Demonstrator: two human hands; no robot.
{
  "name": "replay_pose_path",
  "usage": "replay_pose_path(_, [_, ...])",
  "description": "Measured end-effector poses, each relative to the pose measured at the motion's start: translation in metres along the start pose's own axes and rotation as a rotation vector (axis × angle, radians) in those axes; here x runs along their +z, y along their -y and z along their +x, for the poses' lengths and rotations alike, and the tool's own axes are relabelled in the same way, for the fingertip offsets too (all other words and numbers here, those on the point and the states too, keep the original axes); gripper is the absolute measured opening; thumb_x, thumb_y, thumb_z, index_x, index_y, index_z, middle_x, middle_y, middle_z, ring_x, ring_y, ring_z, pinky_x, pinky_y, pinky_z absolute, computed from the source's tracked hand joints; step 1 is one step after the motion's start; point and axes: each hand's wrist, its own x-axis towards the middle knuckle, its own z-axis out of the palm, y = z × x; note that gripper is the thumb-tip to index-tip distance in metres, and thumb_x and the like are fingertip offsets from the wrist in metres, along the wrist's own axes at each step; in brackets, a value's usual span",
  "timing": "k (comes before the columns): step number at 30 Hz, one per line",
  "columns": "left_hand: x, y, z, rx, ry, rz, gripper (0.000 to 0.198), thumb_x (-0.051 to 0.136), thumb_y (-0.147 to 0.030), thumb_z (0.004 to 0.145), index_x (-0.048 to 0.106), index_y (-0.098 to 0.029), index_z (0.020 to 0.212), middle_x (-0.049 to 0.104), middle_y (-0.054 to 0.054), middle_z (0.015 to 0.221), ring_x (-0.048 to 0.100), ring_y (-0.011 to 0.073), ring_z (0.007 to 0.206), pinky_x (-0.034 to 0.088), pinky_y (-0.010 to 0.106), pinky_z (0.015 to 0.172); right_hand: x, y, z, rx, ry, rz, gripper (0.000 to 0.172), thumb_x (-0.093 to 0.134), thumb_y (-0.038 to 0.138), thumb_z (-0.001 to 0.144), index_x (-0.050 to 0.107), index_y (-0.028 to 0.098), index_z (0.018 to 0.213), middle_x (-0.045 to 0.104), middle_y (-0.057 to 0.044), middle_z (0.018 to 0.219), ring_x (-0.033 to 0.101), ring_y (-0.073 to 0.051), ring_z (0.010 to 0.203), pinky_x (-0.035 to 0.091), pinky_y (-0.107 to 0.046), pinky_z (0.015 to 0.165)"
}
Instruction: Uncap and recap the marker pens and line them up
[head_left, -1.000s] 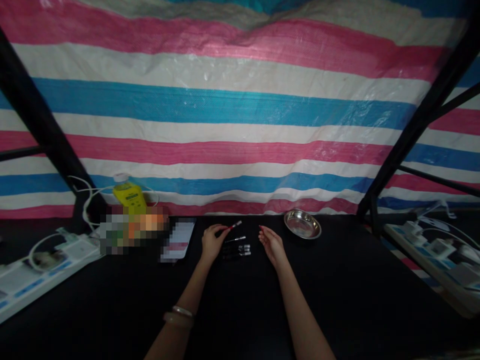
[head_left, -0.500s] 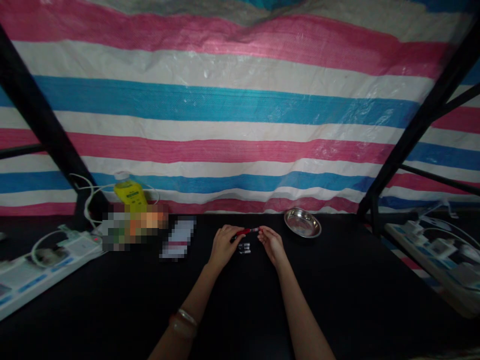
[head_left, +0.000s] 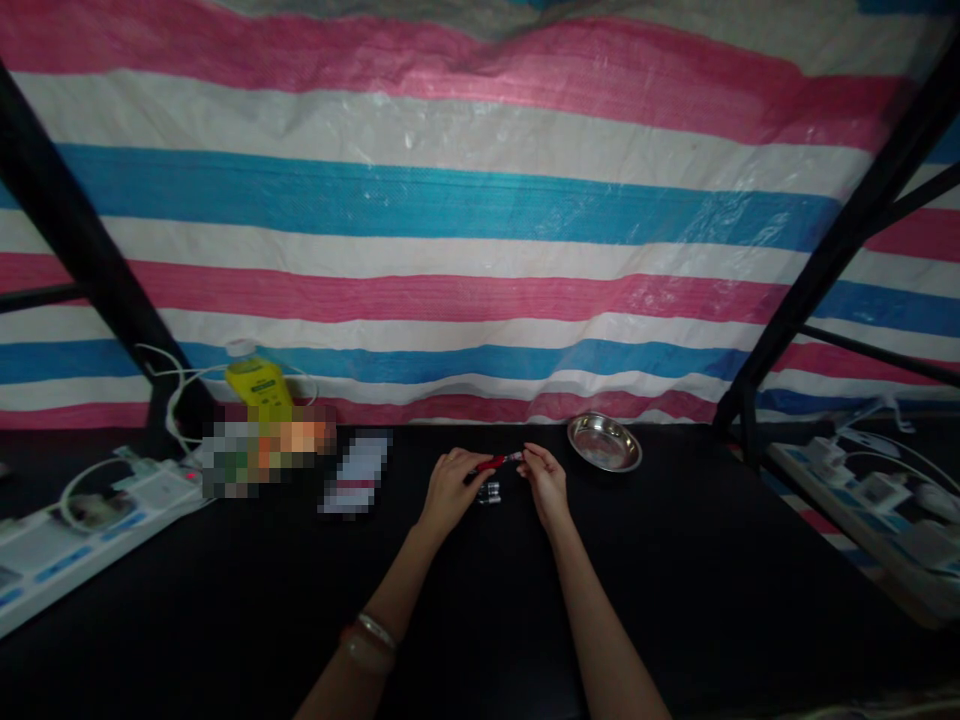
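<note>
Over the black table, my left hand pinches a slim red pen-like object, held roughly level. Its right end looks silvery and pale. My right hand has its fingertips closed at that end; the exact grip there is too small to make out. Just below the red object, small shiny silver cylinders lie side by side on the table, partly behind my left fingers. Bracelets circle my left wrist.
A round metal dish sits right of my hands. To the left are a blurred phone-like slab, a yellow bottle and a power strip with cables. Another power strip stands right. Striped sheeting hangs behind.
My right fingers have shifted slightly at the end of the red object, and the index finger is raised a little. My left hand keeps its hold. The view has moved very slightly.
</note>
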Motion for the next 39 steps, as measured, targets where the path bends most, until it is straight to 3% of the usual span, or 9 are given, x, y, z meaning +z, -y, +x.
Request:
replay_pose_path(3, [0.003,-0.002,-0.001,-0.011,0.03,0.004,0.021,0.057,-0.033,0.083,0.065,-0.025,0.102,0.068,0.002,0.096,0.058,0.0178,0.088,0.041,0.032,0.076,0.004,0.001,-0.003,-0.056,-0.064,-0.049,0.031,0.075,0.039,0.056,0.067,0.017,0.077,0.064,0.001,0.057,0.052,-0.009,0.048,0.04,-0.022,0.049])
replay_pose_path(7, [0.005,-0.008,-0.001,0.003,0.071,0.001,0.021,0.054,-0.034,0.085,0.064,-0.026,0.102,0.068,0.002,0.097,0.058,0.0178,0.089,0.042,0.033,0.078,0.013,0.001,-0.011,-0.115,-0.028,-0.196,0.03,0.069,0.044,0.064,0.069,0.015,0.073,0.069,-0.006,0.074,0.059,-0.014,0.06,0.045,-0.025,0.055])
replay_pose_path(11, [0.006,-0.01,-0.002,-0.048,0.03,0.015,0.023,0.052,-0.033,0.087,0.063,-0.024,0.104,0.068,0.003,0.098,0.058,0.0181,0.088,0.042,0.033,0.078,0.023,-0.001,-0.02,-0.244,0.011,-0.196,0.041,0.071,0.037,0.063,0.065,0.017,0.098,0.067,-0.01,0.101,0.062,-0.019,0.088,0.049,-0.029,0.075])
replay_pose_path(13, [0.007,-0.008,-0.002,-0.061,0.027,0.033,0.025,0.05,-0.033,0.088,0.061,-0.023,0.108,0.067,0.004,0.101,0.058,0.0185,0.089,0.041,0.033,0.077,0.027,-0.001,-0.024,-0.3,0.039,-0.16,0.048,0.068,0.034,0.068,0.056,0.019,0.112,0.062,-0.011,0.111,0.062,-0.018,0.091,0.048,-0.03,0.081])
replay_pose_path(15, [0.008,-0.007,-0.002,-0.055,0.044,0.047,0.026,0.049,-0.033,0.088,0.059,-0.023,0.111,0.066,0.004,0.102,0.058,0.0186,0.09,0.041,0.032,0.077,0.03,-0.002,-0.027,-0.346,0.062,-0.144,0.045,0.064,0.033,0.072,0.051,0.02,0.113,0.059,-0.011,0.114,0.063,-0.017,0.09,0.048,-0.031,0.083])
replay_pose_path(21, [0.007,-0.009,-0.002,-0.04,0.085,0.063,0.024,0.05,-0.032,0.088,0.059,-0.022,0.108,0.066,0.004,0.1,0.058,0.0182,0.09,0.04,0.032,0.078,0.035,0.001,-0.034,-0.465,0.016,-0.179,0.027,0.064,0.032,0.074,0.051,0.02,0.095,0.062,-0.008,0.101,0.063,-0.018,0.092,0.048,-0.033,0.085])
replay_pose_path(28, [0.006,-0.007,-0.003,-0.055,0.041,0.041,0.023,0.049,-0.031,0.088,0.059,-0.023,0.108,0.066,0.003,0.104,0.058,0.0183,0.092,0.04,0.033,0.08,0.031,0.008,-0.037,-0.502,-0.025,-0.418,0.028,0.063,0.039,0.074,0.061,0.02,0.094,0.066,-0.007,0.092,0.06,-0.019,0.085,0.047,-0.034,0.083])
replay_pose_path(34, [0.003,-0.002,-0.001,-0.075,0.009,0.007,0.024,0.048,-0.03,0.089,0.059,-0.025,0.109,0.065,0.003,0.108,0.058,0.0191,0.098,0.04,0.034,0.083,0.03,0.008,-0.037,-0.481,-0.081,-0.444,0.027,0.064,0.042,0.071,0.064,0.02,0.087,0.067,-0.006,0.086,0.06,-0.019,0.081,0.045,-0.032,0.076])
replay_pose_path(39, [-0.004,0.01,0.001,-0.172,-0.058,0.11,0.022,0.05,-0.027,0.087,0.061,-0.026,0.106,0.065,0.004,0.108,0.056,0.0206,0.1,0.036,0.036,0.083,0.026,0.005,-0.033,-0.467,-0.046,-0.54,0.024,0.059,0.042,0.075,0.065,0.02,0.083,0.067,-0.004,0.082,0.058,-0.018,0.079,0.043,-0.029,0.072])
